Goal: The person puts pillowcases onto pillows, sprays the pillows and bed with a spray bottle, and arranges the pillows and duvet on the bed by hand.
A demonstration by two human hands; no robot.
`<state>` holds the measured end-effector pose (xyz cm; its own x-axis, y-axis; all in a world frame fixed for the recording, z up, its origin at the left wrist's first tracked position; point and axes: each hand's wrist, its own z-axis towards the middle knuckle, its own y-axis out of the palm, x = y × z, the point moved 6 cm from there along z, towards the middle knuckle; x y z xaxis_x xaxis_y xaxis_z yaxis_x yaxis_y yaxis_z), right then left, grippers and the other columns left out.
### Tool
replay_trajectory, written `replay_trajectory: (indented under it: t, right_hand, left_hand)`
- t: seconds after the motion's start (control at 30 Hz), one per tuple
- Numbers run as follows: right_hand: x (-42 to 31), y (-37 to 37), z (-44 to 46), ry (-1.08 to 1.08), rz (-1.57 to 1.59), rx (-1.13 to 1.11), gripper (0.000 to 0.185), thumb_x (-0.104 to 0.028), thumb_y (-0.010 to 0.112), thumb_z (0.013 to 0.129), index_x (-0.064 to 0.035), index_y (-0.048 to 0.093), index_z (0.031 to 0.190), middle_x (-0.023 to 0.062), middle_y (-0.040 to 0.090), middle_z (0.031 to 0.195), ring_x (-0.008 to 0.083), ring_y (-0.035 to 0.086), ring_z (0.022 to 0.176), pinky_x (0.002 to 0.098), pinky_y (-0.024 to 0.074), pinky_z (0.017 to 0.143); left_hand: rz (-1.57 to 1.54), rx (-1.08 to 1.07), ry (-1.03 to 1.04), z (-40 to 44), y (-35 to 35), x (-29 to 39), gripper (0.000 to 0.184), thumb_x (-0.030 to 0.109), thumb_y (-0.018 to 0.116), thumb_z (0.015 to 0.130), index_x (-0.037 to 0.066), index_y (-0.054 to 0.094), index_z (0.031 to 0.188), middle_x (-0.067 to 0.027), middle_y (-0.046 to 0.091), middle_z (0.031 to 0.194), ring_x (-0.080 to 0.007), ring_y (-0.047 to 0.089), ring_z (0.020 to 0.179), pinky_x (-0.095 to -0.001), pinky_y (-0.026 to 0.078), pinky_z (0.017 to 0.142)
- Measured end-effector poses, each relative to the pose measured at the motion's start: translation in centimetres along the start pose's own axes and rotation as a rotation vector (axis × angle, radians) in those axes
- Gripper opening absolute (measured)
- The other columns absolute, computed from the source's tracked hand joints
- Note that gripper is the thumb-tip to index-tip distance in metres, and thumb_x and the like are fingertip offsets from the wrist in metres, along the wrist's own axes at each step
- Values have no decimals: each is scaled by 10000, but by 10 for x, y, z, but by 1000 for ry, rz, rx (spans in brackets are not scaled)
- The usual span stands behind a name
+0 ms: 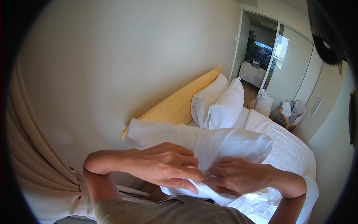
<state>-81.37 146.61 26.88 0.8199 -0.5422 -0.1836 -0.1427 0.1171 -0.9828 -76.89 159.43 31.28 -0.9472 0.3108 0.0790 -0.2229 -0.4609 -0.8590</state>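
While L hand [162, 164] bends its fingers & R hand [242, 175] curls opp., both against white pillow [212, 142] at 12 o'clock, can't tell if either pinches cloth; beyond, headboard [173, 106] at 11, propped pillows [226, 106] approx. 1, curtain [41, 160] 9

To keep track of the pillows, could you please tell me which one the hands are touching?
The nearest pillow, against the left hand and right hand; the other two pillows stand untouched near the headboard.
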Motion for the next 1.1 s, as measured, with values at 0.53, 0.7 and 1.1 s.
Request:
replay_trajectory:
  t: [0.53,0.7,1.1]
  right_hand:
    - [41,-99,-100,528,-425,261,148,-15,702,609,-93,581,641,13,562,639,183,535,694,362,311,843]
    - [85,-89,-135,698,-460,386,246,-226,731,679,-110,585,839,30,550,629,211,518,678,364,306,809]
    - [87,-153,-204,1164,-959,386,314,-377,716,642,-80,689,742,40,638,688,180,480,731,326,311,821]
  left_hand:
    - [4,-379,-503,-81,-24,-51,120,152,692,752,83,627,825,-43,554,619,-200,546,673,-325,394,716]
    - [413,-245,-627,-95,-64,-74,180,150,783,605,70,639,678,-22,559,603,-168,507,730,-314,336,780]
    - [937,350,-451,-7,-149,-137,230,149,787,617,72,585,695,-25,504,634,-193,401,738,-335,303,805]
